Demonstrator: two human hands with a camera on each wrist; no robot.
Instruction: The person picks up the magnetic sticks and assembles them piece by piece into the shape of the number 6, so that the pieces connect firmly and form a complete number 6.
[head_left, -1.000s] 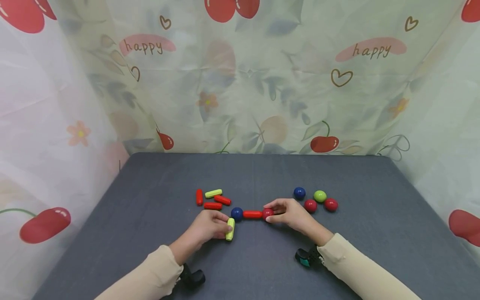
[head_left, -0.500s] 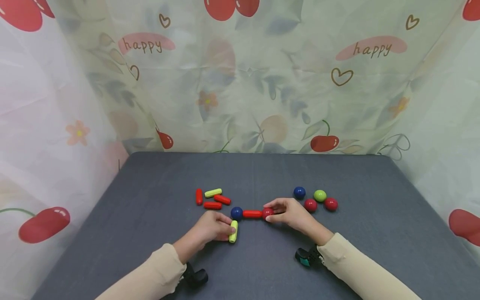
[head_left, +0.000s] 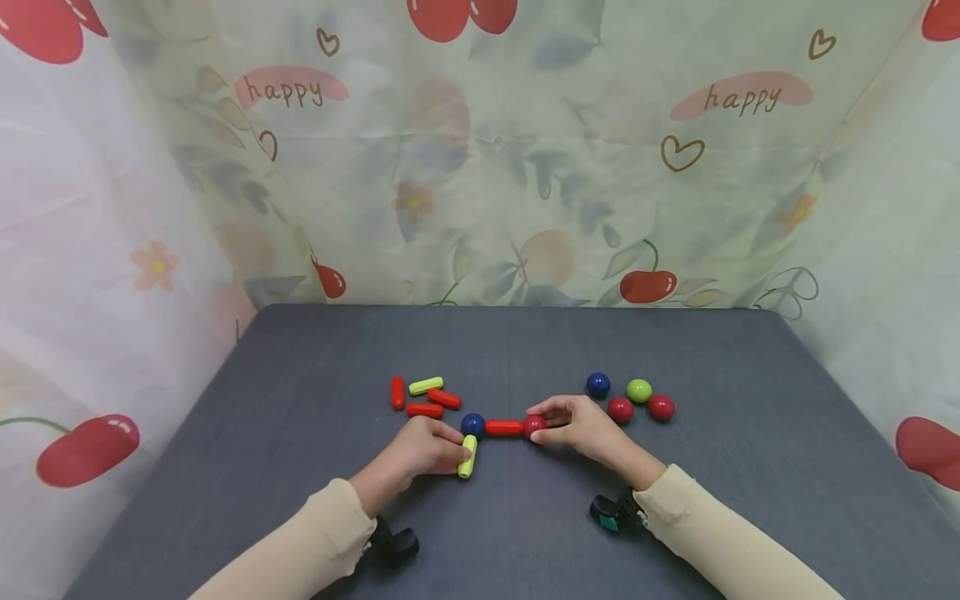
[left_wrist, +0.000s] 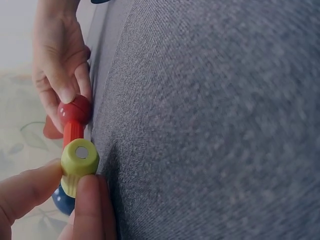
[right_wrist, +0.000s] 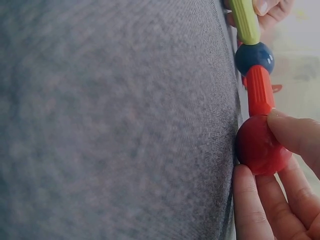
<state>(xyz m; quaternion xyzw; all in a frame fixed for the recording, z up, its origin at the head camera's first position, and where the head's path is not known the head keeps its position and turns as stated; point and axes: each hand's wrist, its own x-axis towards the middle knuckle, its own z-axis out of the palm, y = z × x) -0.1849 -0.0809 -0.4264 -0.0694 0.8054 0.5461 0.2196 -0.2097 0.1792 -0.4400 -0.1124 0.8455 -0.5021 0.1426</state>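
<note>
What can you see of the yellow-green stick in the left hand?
The yellow-green stick is a short, smooth, plastic-looking cylinder with rounded ends; the left wrist view shows a small grey disc set in its end face. The left hand pinches it between thumb and fingers, low over the grey table. Its far end meets the blue ball, which joins a red stick and red ball.

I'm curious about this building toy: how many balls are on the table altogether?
6. A blue ball and a red ball cap the red rod; loose to the right lie a blue, a green and two red ones. The hands might hide more.
</note>
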